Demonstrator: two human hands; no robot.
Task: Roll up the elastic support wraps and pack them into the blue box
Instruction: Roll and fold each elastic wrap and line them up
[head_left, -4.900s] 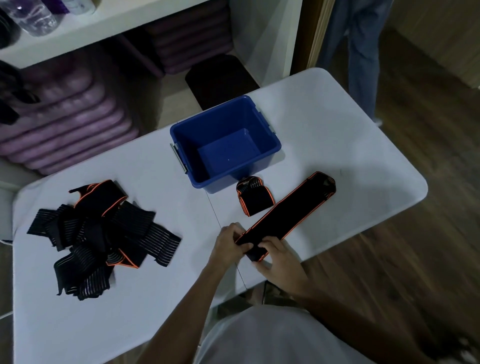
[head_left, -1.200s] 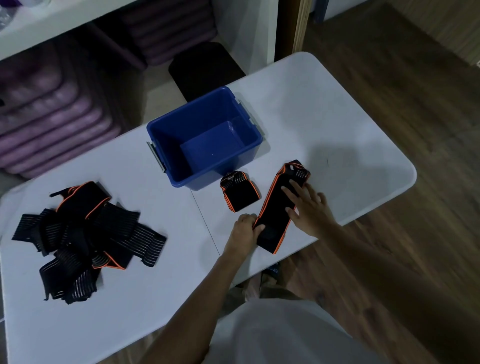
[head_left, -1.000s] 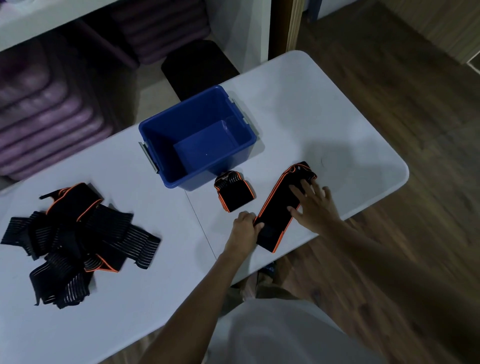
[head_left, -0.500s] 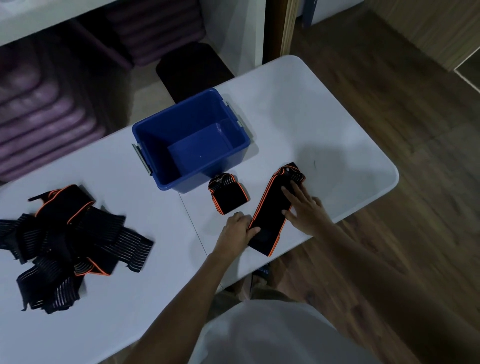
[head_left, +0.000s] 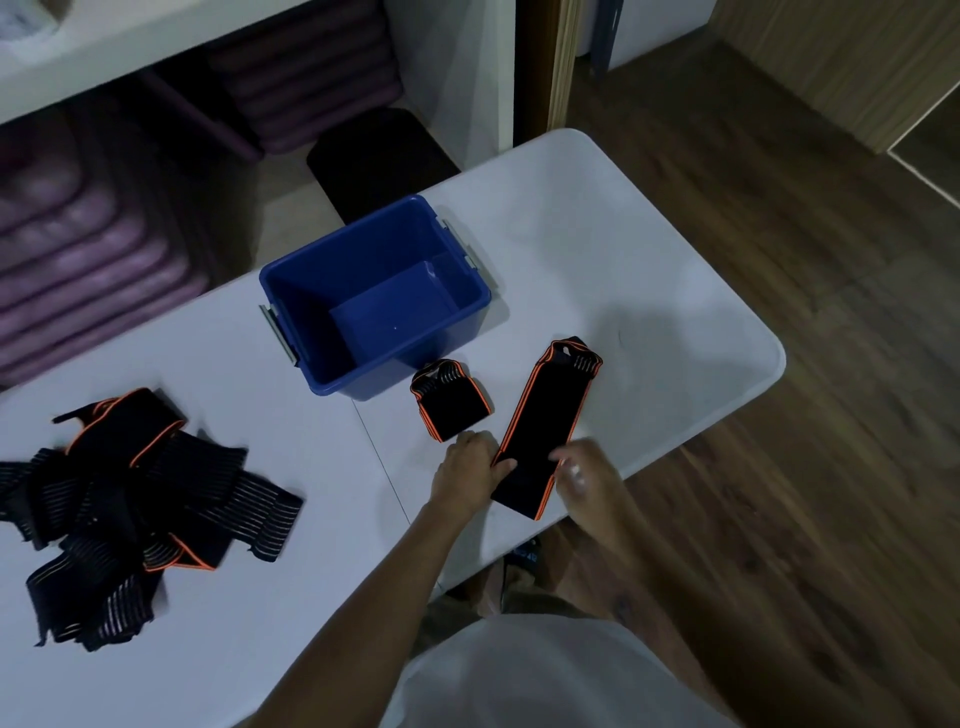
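The long wrap (head_left: 545, 431) lies flat on the white surface (head_left: 649, 291), its near end between both hands. The left hand (head_left: 467, 475) rests beside it, thumb pressing its edge. The right hand (head_left: 584, 475) is blurred at the other edge; grip can't be told. The blue box (head_left: 470, 325) sits just beyond, with a rolled wrap (head_left: 451, 408) beside it.

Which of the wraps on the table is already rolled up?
The small rolled wrap beside the blue box; the long wrap lies flat, the rest form a loose pile.
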